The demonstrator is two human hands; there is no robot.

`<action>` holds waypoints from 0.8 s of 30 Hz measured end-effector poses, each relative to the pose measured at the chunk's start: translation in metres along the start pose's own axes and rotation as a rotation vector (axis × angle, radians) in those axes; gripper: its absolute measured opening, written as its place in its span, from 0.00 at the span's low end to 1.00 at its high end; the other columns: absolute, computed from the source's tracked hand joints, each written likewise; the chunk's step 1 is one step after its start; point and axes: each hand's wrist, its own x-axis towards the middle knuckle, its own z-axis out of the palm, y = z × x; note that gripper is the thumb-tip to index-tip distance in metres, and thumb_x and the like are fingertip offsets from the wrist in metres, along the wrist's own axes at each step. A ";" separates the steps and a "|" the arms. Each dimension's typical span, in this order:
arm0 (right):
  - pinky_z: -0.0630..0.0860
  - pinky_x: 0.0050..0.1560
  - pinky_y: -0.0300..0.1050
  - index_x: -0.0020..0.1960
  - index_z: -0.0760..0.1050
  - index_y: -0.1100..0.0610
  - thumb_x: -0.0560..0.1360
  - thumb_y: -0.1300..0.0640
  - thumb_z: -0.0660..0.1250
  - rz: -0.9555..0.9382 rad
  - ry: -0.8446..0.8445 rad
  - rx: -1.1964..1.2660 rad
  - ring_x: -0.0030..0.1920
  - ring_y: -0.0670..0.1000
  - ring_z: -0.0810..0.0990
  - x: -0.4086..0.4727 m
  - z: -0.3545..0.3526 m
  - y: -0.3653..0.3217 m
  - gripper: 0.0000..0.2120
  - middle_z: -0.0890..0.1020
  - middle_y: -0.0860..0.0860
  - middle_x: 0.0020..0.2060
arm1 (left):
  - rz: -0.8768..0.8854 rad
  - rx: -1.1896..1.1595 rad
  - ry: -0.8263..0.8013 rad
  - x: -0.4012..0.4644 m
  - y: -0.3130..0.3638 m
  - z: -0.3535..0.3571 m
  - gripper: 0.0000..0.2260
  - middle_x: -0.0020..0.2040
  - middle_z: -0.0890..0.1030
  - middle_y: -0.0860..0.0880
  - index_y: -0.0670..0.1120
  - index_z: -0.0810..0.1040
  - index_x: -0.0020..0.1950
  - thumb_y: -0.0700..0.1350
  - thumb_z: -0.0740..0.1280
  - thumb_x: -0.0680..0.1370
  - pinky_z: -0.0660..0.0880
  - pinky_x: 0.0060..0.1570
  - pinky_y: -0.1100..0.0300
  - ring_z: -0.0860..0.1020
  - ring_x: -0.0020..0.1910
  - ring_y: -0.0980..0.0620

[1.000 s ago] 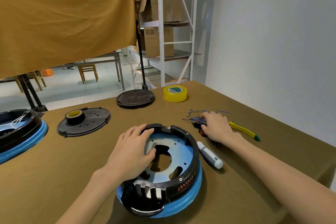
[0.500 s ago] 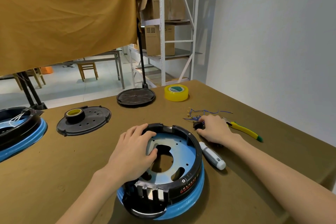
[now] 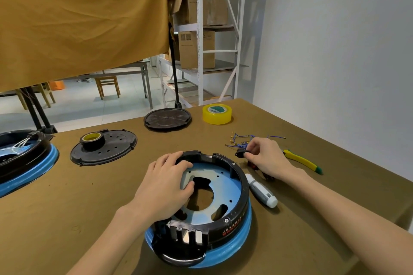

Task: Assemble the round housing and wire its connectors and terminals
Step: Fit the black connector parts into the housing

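The round housing [image 3: 225, 214], black-walled with a blue rim and a bluish metal plate inside, lies in front of me on the brown table. My left hand [image 3: 165, 187] rests on its left wall, fingers over the rim and thumb on the plate. To the housing's right, my right hand [image 3: 266, 158] pinches a small black connector part [image 3: 240, 153] just above the table. A bundle of blue wires with brass terminals [image 3: 243, 140] lies right behind that hand.
A white-handled screwdriver [image 3: 261, 191] lies beside the housing. Yellow-handled pliers [image 3: 301, 161] lie to the right. Two black lids [image 3: 116, 149] [image 3: 167, 119], a small tape roll [image 3: 92, 138], a yellow tape roll [image 3: 216, 114] and a second housing [image 3: 20, 158] sit farther back and left.
My right hand has lifted from the wire pile and now holds a small black part between its fingers. The left hand stays on the housing.
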 end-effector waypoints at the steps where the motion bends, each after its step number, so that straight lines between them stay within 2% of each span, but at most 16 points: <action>1: 0.75 0.41 0.41 0.46 0.78 0.51 0.78 0.57 0.73 -0.008 0.010 0.008 0.40 0.47 0.82 0.000 -0.001 0.000 0.05 0.84 0.48 0.39 | 0.001 0.002 0.000 0.000 0.000 0.000 0.22 0.82 0.58 0.55 0.59 0.68 0.77 0.59 0.63 0.83 0.54 0.79 0.51 0.54 0.81 0.51; 6: 0.78 0.46 0.47 0.45 0.79 0.52 0.77 0.55 0.74 -0.020 -0.011 -0.037 0.41 0.47 0.83 -0.001 -0.005 0.003 0.04 0.84 0.47 0.38 | 0.004 0.010 0.015 0.001 -0.001 0.002 0.22 0.83 0.58 0.55 0.59 0.69 0.76 0.59 0.62 0.83 0.54 0.78 0.51 0.54 0.81 0.51; 11: 0.79 0.46 0.46 0.52 0.80 0.53 0.77 0.60 0.73 -0.093 0.011 0.243 0.42 0.51 0.82 -0.005 -0.007 -0.018 0.05 0.85 0.51 0.41 | 0.063 0.008 0.001 0.002 -0.007 0.000 0.23 0.83 0.59 0.57 0.60 0.69 0.76 0.61 0.64 0.81 0.56 0.78 0.51 0.55 0.82 0.52; 13: 0.80 0.47 0.42 0.57 0.80 0.51 0.79 0.61 0.71 -0.128 -0.002 0.401 0.40 0.51 0.83 -0.008 -0.009 -0.035 0.09 0.86 0.53 0.40 | 0.117 -0.107 -0.009 0.006 -0.015 -0.009 0.23 0.81 0.64 0.59 0.59 0.72 0.75 0.58 0.67 0.80 0.58 0.77 0.54 0.59 0.80 0.57; 15: 0.78 0.45 0.35 0.59 0.81 0.50 0.80 0.62 0.69 -0.142 0.008 0.528 0.39 0.48 0.84 -0.013 -0.007 -0.054 0.11 0.86 0.53 0.39 | 0.136 -0.298 0.119 0.009 -0.020 -0.019 0.19 0.73 0.74 0.60 0.57 0.77 0.71 0.50 0.70 0.80 0.64 0.75 0.58 0.68 0.74 0.62; 17: 0.77 0.43 0.33 0.58 0.82 0.51 0.80 0.64 0.68 -0.134 0.015 0.608 0.39 0.48 0.84 -0.018 -0.002 -0.071 0.11 0.85 0.53 0.37 | 0.121 -0.305 0.338 0.012 -0.025 -0.022 0.13 0.62 0.81 0.61 0.55 0.82 0.64 0.44 0.69 0.80 0.68 0.70 0.58 0.75 0.66 0.63; 18: 0.77 0.43 0.34 0.57 0.82 0.51 0.80 0.64 0.67 -0.124 0.014 0.616 0.40 0.49 0.85 -0.021 0.001 -0.077 0.11 0.85 0.53 0.37 | 0.089 -0.296 0.376 0.013 -0.027 -0.022 0.11 0.59 0.81 0.62 0.55 0.82 0.62 0.44 0.68 0.80 0.70 0.67 0.58 0.76 0.62 0.62; 19: 0.78 0.43 0.36 0.56 0.83 0.50 0.80 0.63 0.66 -0.114 0.013 0.603 0.41 0.49 0.84 -0.024 0.005 -0.082 0.11 0.85 0.52 0.37 | 0.057 -0.301 0.345 0.014 -0.030 -0.022 0.10 0.58 0.80 0.63 0.56 0.81 0.61 0.45 0.67 0.81 0.70 0.64 0.59 0.76 0.60 0.63; 21: 0.78 0.42 0.36 0.56 0.83 0.49 0.81 0.62 0.66 -0.125 0.034 0.524 0.40 0.46 0.83 -0.031 0.015 -0.085 0.11 0.85 0.49 0.37 | 0.007 -0.311 0.158 0.013 -0.038 -0.019 0.12 0.61 0.76 0.62 0.58 0.78 0.65 0.50 0.67 0.82 0.69 0.60 0.63 0.74 0.59 0.65; 24: 0.75 0.46 0.31 0.57 0.83 0.51 0.81 0.62 0.65 -0.189 0.112 0.405 0.46 0.41 0.81 -0.040 0.025 -0.085 0.11 0.83 0.43 0.44 | 0.003 -0.312 -0.010 0.009 -0.049 -0.012 0.18 0.67 0.73 0.61 0.58 0.72 0.71 0.51 0.68 0.82 0.67 0.61 0.67 0.73 0.62 0.63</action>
